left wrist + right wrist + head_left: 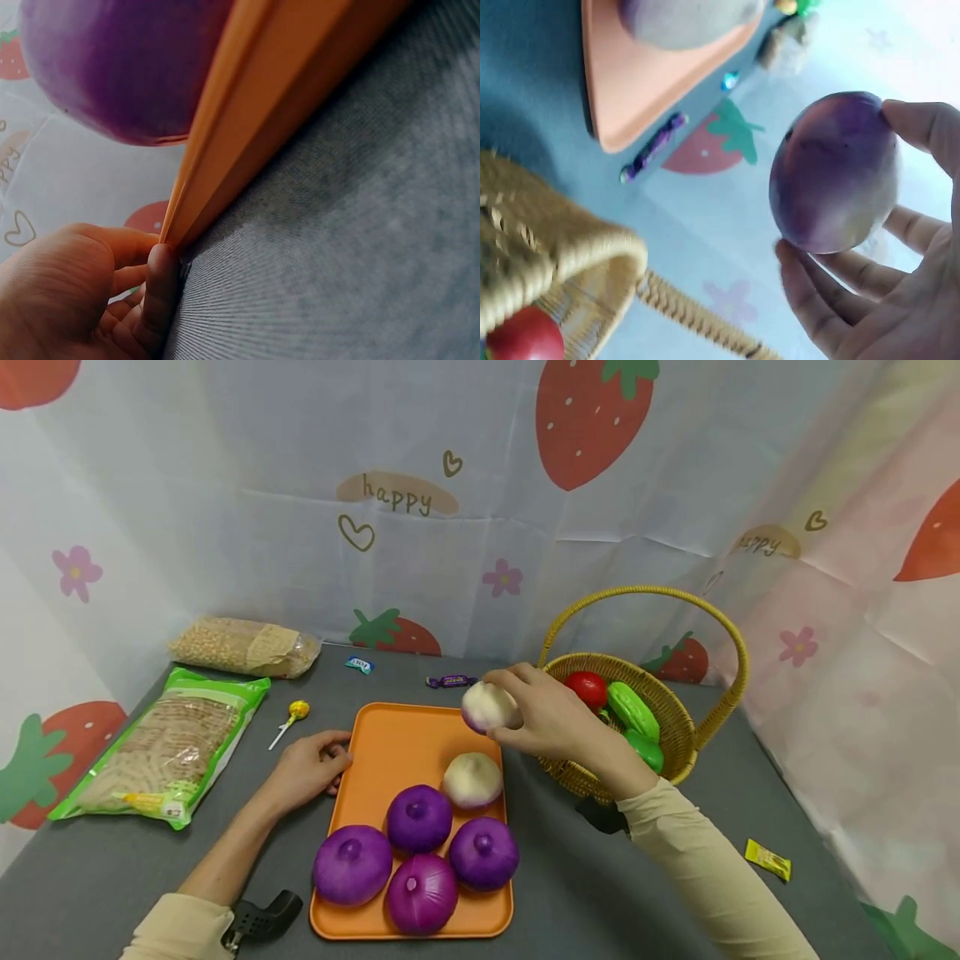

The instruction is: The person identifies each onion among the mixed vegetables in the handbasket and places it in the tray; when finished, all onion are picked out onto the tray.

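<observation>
Orange tray [390, 752], four deep-purple onions [418, 817], two white-and-purple ones [472, 779], grey surface [112, 860], yellow wicker basket [675, 735], strawberry-print backdrop [592, 418].

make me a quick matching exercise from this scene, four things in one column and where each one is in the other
Things:
1. pale onion
2. lollipop
3. red tomato
4. left hand

Places:
A. inside the wicker basket
B. on the grey table, left of the orange tray
C. gripped in the right hand, above the tray's far right corner
D. touching the tray's left edge

Pairs: 1-C, 2-B, 3-A, 4-D
</observation>
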Demonstrator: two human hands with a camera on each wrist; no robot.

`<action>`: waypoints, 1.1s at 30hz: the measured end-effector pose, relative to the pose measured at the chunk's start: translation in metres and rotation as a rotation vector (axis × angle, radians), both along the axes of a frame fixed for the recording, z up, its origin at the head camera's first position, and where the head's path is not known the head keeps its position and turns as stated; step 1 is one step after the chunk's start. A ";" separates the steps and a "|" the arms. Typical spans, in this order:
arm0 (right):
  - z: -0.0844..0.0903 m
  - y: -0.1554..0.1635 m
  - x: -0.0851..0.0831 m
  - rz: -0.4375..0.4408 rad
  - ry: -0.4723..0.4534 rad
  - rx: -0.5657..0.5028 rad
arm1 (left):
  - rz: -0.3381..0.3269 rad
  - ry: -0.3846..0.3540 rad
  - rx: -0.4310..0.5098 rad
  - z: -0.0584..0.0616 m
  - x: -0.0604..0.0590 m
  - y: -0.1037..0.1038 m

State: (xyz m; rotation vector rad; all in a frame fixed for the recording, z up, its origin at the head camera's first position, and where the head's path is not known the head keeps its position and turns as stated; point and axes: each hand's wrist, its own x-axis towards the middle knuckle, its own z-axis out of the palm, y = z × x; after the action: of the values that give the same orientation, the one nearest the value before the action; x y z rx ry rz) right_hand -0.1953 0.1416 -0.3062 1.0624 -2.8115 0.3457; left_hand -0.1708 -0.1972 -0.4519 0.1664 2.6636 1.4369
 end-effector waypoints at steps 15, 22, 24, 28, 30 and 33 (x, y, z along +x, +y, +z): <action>-0.033 -0.057 -0.018 0.005 -0.069 0.157 | -0.009 -0.006 0.016 0.005 0.002 0.001; -0.046 -0.071 -0.025 -0.009 -0.072 0.251 | -0.014 0.003 0.016 0.002 0.002 0.001; -0.049 -0.073 -0.025 -0.014 -0.058 0.281 | -0.008 0.000 0.018 0.002 0.001 0.001; -0.054 -0.078 -0.025 -0.011 -0.067 0.307 | -0.008 -0.006 0.019 0.001 0.001 0.001; -0.056 -0.079 -0.024 -0.006 -0.082 0.310 | -0.004 -0.013 0.021 0.002 0.001 0.001; -0.057 -0.080 -0.022 -0.007 -0.099 0.309 | -0.004 -0.012 0.022 0.002 0.001 0.001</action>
State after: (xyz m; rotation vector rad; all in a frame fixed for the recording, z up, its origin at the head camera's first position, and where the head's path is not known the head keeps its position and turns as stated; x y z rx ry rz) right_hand -0.2176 0.0613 -0.3627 1.1167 -3.0258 -0.0421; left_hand -0.1697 -0.1961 -0.4499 0.1648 2.6367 1.4623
